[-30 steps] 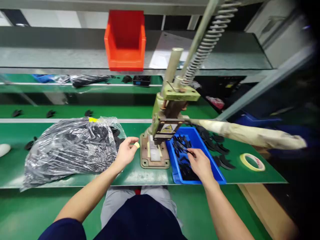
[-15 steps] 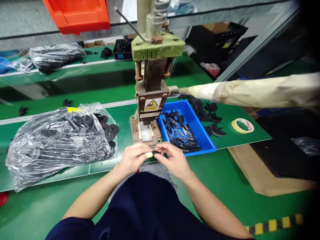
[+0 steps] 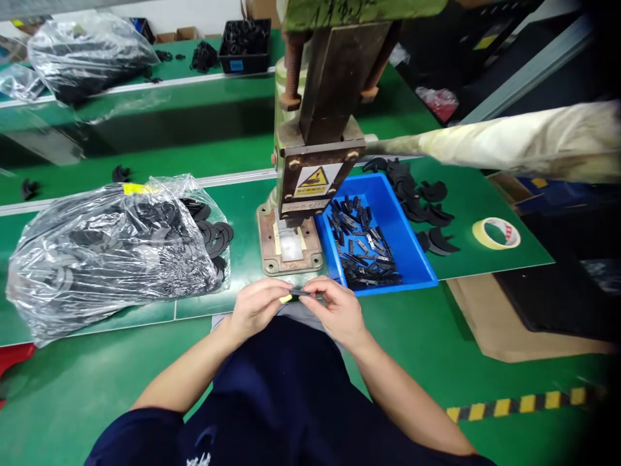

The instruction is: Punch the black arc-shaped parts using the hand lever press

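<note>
1. Green table top (image 3: 245,226) stretches across our head view, and we see a green floor (image 3: 97,395) below it.
2. We see a thin black piece (image 3: 301,293) up in the air near the front edge of the table. It sits right between our two hands.
3. Our left hand (image 3: 257,307) pinches one end of it. One finger on that hand has a yellow wrap (image 3: 286,299).
4. Our right hand (image 3: 337,310) pinches the other end. So our hands are close together, both closed on the same piece.
5. Just past our fingers stands a big metal press (image 3: 323,155). We see a whitish block (image 3: 291,248) on its base, and the piece is nearer to us than that.
6. To the right of the press we have a blue bin (image 3: 422,275) with lots of thin black bits (image 3: 373,241) in it. It is near our right hand.
7. Over on the left we see a clear bag (image 3: 111,259) full of dark curved shapes.
8. Far to the right lies a ring of tape (image 3: 479,234), well apart from our hands.
</note>
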Available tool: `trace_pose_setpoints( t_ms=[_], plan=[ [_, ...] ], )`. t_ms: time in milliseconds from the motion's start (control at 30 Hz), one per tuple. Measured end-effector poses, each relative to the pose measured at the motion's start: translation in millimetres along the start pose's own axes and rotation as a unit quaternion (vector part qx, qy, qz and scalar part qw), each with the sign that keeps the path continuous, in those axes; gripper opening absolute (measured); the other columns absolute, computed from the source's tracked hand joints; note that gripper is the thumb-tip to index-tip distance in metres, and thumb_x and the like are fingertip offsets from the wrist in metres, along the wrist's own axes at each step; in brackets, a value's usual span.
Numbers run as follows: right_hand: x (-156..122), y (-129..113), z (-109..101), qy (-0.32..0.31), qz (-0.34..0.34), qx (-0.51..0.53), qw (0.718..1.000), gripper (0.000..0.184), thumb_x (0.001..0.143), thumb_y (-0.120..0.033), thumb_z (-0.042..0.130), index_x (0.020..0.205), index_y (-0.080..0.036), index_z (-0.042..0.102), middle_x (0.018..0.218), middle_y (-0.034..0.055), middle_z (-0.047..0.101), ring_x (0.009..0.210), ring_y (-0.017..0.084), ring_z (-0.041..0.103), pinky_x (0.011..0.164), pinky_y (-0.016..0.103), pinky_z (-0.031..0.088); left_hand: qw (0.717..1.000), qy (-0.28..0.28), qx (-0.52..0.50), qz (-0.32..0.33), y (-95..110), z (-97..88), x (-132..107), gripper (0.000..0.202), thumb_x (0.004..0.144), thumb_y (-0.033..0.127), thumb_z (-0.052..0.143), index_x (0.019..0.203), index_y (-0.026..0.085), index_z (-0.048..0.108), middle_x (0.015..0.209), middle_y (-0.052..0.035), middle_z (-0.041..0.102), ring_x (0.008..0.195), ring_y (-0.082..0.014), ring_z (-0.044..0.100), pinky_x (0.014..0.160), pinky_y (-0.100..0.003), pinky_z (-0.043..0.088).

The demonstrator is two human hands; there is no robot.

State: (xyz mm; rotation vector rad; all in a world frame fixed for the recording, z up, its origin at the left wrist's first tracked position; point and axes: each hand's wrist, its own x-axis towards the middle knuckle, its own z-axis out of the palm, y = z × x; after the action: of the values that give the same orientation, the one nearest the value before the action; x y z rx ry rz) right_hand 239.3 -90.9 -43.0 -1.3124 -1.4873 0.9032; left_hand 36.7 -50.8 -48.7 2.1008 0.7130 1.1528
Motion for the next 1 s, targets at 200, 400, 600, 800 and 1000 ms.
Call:
trace_pose_setpoints(
  t_ms=[200, 400, 600, 800, 1000],
  plan=[
    [-1, 1, 2, -0.005, 0.029, 0.031, 0.999, 0.008, 0.081, -0.028, 0.071, 0.088, -0.026, 0.068, 0.080, 0.0003, 0.069, 0.078, 0.015, 0.063, 0.074, 0.031, 0.050, 1.000, -0.001, 0.011, 0.011, -5, -1.4, -3, 0.018, 0.093, 0.012, 0.058, 0.107, 0.018, 0.068, 0.106, -0.0106, 0.074, 0.098, -0.0171, 0.072, 0.084, -0.030, 0.060],
    [4, 5, 8, -0.007, 0.096, 0.131, 0.987, 0.013, 0.076, -0.032, 0.076, 0.086, -0.026, 0.069, 0.086, 0.0011, 0.068, 0.085, 0.015, 0.061, 0.080, 0.032, 0.050, 0.999, -0.006, 0.015, 0.029, -8, -2.1, -2, 0.024, 0.092, 0.008, 0.057, 0.112, 0.018, 0.066, 0.107, -0.0108, 0.073, 0.099, -0.0169, 0.071, 0.085, -0.029, 0.059],
    [15, 8, 17, -0.079, 0.199, 0.319, 0.923, 0.031, 0.079, -0.042, 0.073, 0.103, -0.024, 0.064, 0.089, 0.0009, 0.067, 0.076, 0.012, 0.062, 0.067, 0.027, 0.052, 0.995, -0.050, 0.060, 0.068, -3, -3.7, -1, 0.029, 0.090, 0.012, 0.061, 0.118, 0.020, 0.064, 0.099, -0.0085, 0.071, 0.090, -0.0169, 0.070, 0.078, -0.027, 0.058],
    [20, 8, 10, -0.220, 0.283, 0.453, 0.816, 0.052, 0.068, -0.047, 0.083, 0.104, -0.023, 0.055, 0.069, -0.0053, 0.062, 0.055, 0.009, 0.059, 0.049, 0.021, 0.044, 0.999, -0.050, -0.005, 0.014, 4, -17.4, 15, 0.038, 0.092, 0.016, 0.060, 0.129, 0.024, 0.061, 0.113, -0.0123, 0.065, 0.100, -0.0186, 0.067, 0.081, -0.030, 0.059],
    [21, 14, 15, -0.265, 0.330, 0.495, 0.759, 0.052, 0.064, -0.053, 0.083, 0.087, -0.021, 0.049, 0.056, -0.0073, 0.055, 0.043, 0.008, 0.049, 0.043, 0.020, 0.036, 0.988, -0.136, -0.047, 0.048, 7, -26.4, 30, 0.027, 0.093, 0.013, 0.058, 0.117, 0.021, 0.068, 0.102, -0.0100, 0.070, 0.092, -0.0164, 0.069, 0.080, -0.026, 0.058]
  ],
)
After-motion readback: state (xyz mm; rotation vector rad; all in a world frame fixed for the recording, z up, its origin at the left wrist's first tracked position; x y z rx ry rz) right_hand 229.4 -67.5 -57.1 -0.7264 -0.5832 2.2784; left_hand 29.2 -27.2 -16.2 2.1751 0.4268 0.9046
